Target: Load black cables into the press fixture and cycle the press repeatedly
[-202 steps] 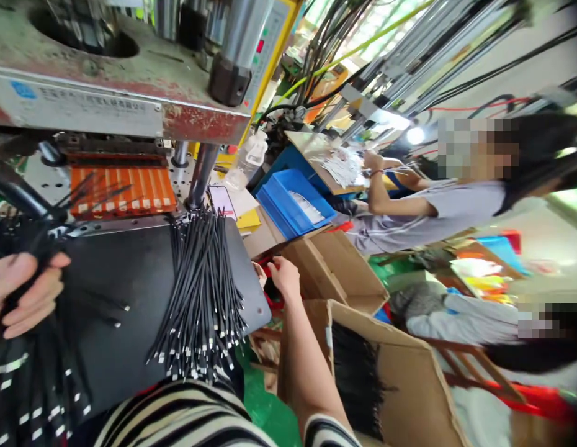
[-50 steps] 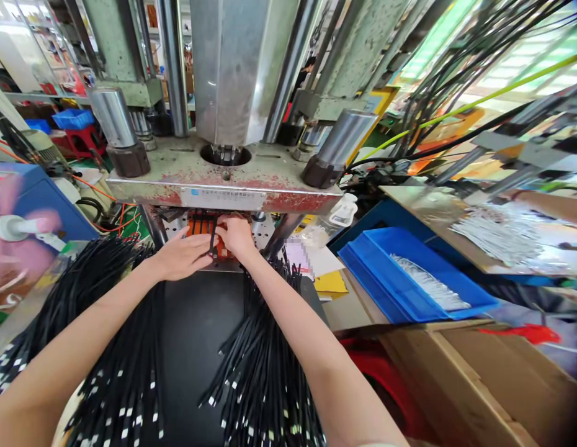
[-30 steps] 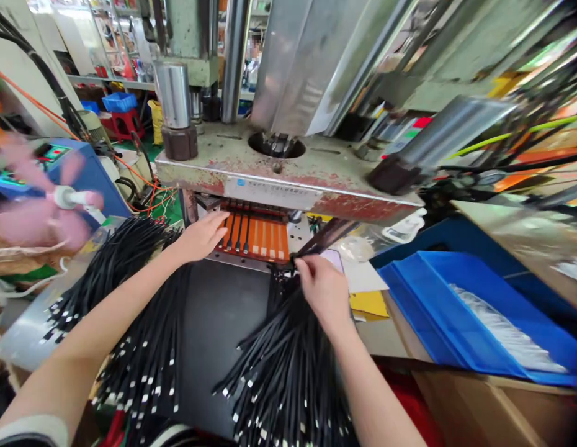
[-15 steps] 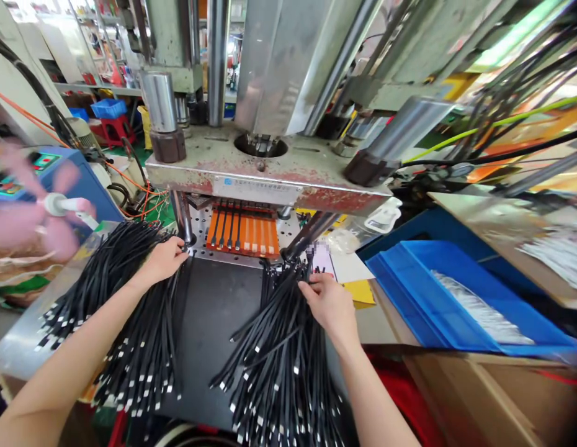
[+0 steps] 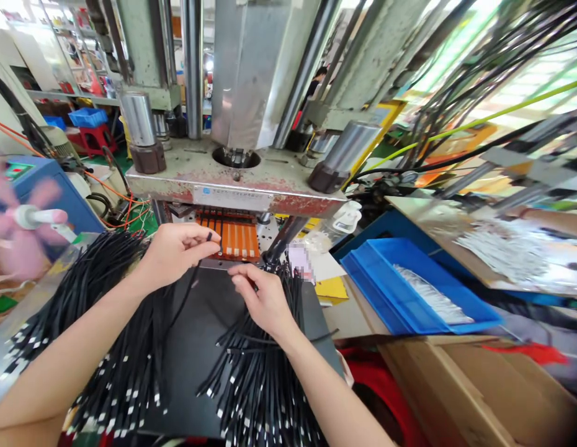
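**Snags, tangles and a crush hazard at close quarters**

Centre of frame: left hand with thumb and fingertips pinched on one black cable. Short tip poking up past the fingers, rest trailing toward lower left. Just right of centre: right hand, fingers curled, thumb near them. Anything between? Cannot tell; too blurred.

Behind the left fingertips, the orange slotted plate, low under the press. Dark strips along its left part, half hidden by the hand. Contact with the plate: unclear.

Possible trouble, by judgement:

- Crushed fingers. Likely cause: downward travel of the press with fingertips beneath its front edge.
- Strips knocked crooked. Likely cause: a brush of the left knuckles.
- Dropped or twisted cable. Likely cause: a narrow pinch near the tip, with a long tail hanging free.
- Tangling. Likely cause: a tail caught in the left pile or, lower middle, the loose bundle beneath the right forearm.
- Drag. Likely cause: a stray length jutting out beside the right wrist.
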`<state>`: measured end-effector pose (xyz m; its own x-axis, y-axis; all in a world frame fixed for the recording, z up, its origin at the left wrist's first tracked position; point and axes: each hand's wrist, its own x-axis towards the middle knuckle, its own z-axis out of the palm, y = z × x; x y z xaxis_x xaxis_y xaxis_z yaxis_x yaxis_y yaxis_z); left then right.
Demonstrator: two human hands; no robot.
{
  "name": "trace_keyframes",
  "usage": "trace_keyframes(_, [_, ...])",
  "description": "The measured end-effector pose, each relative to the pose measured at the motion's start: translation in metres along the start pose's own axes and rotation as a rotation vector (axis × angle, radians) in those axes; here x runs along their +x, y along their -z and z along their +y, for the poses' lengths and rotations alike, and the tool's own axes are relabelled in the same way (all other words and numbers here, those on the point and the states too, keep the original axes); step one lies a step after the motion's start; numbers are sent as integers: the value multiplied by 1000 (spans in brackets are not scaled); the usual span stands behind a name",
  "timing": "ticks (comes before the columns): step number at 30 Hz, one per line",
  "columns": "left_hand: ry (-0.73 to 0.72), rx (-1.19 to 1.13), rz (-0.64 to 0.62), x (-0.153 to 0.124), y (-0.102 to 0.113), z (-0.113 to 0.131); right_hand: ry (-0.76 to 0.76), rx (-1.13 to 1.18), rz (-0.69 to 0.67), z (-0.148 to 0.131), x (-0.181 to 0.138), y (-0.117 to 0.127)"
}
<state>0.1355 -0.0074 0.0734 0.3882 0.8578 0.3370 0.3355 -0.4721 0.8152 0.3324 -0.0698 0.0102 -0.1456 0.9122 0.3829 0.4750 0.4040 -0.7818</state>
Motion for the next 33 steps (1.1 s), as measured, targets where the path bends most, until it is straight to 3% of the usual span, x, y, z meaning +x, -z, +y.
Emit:
trace_keyframes(2, [-11,-56,3,6,-4,3,7,-58,-74,8,5,-4])
trace_keyframes(7, [53,-44,116,8,0,-14,-22,-246,-504,26,-13,-29])
trace_keyframes(10, [56,9,161,4,7,-32,109,-267,-657,19,-40,-58])
trace_keyframes(15, [124,-16,156,-4,13,-54,372,-461,-788,2,-65,-93])
trace_keyframes(18, [125,-67,162,-9,17,-50,368,-369,-678,-1,-57,-85])
trace_keyframes(23, [116,-204,179,-10,18,-24,158,14,-98,-9,-17,-39])
trace_keyframes(25, [70,-265,174,-9,12,-9,90,103,71,-16,0,-25])
trace_keyframes(28, [-8,-325,144,-5,0,13,65,182,178,-27,18,-14])
trace_keyframes(33, [-145,-231,203,13,-16,36,83,131,163,-32,24,-12])
